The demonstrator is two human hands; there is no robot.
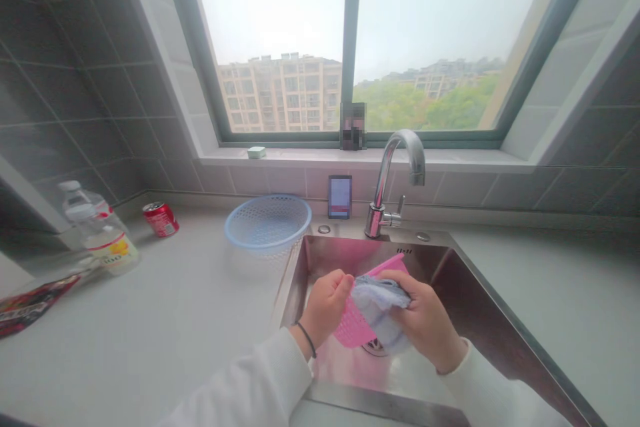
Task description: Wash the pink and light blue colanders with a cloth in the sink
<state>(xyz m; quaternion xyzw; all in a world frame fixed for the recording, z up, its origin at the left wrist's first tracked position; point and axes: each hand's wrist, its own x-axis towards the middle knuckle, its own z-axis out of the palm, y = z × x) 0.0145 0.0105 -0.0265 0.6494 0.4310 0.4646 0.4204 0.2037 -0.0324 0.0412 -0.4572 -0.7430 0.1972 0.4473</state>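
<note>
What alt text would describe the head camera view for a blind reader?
The left hand and right hand hold a pink perforated pad and a pale blue cloth over a stainless steel sink. A chrome faucet and blue mesh basket stand beyond it, below a window.

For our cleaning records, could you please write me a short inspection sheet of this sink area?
Surface: pale countertop around a steel sink.
Job's things: pink mesh piece and blue cloth, held above the sink.
Clutter: blue basket, red can, plastic bottles, snack packet, all left of the sink.
Hands: left hand grips the pink piece; right hand grips the cloth.
Cables: nothing seen.
Surroundings: tap, tiled wall, window.
</note>
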